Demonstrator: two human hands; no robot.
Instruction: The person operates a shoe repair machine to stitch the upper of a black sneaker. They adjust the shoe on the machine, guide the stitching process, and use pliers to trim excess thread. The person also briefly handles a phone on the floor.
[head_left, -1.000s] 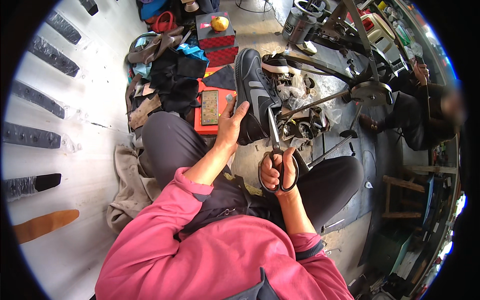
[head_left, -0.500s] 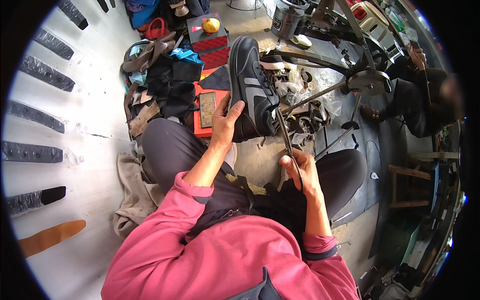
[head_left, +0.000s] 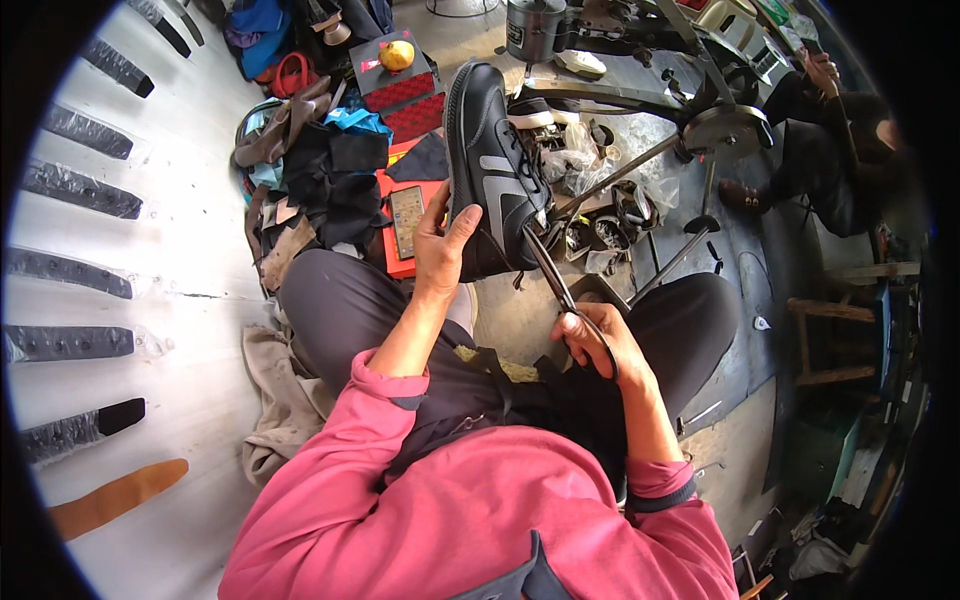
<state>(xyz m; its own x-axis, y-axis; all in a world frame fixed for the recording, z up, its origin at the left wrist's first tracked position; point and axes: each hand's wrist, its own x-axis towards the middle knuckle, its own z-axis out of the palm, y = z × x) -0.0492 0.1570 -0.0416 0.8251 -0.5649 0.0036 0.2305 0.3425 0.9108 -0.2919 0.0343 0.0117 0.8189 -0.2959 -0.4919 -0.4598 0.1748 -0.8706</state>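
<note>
A black sneaker with grey stripes [head_left: 487, 172] is held up in front of me, toe pointing away. My left hand [head_left: 441, 250] grips it at the left, near the heel, with the thumb over its side. My right hand [head_left: 603, 340] is closed round the handles of dark metal scissors [head_left: 556, 275]. Their blades slant up and left, and the tips are at the sneaker's heel end, by the collar. Whether the tips touch it or a thread there, I cannot tell.
A phone [head_left: 407, 222] lies on a red box left of the sneaker, beside piled leather scraps [head_left: 330, 150]. A fruit [head_left: 396, 56] rests on a dark box. Behind stands a metal machine [head_left: 725, 130] with trays of small parts [head_left: 608, 232]. Another person [head_left: 825, 170] sits at right.
The scissors have swung further left, their tips now lower at the sneaker's heel end. The sneaker sits slightly further left in view, still in my left hand.
</note>
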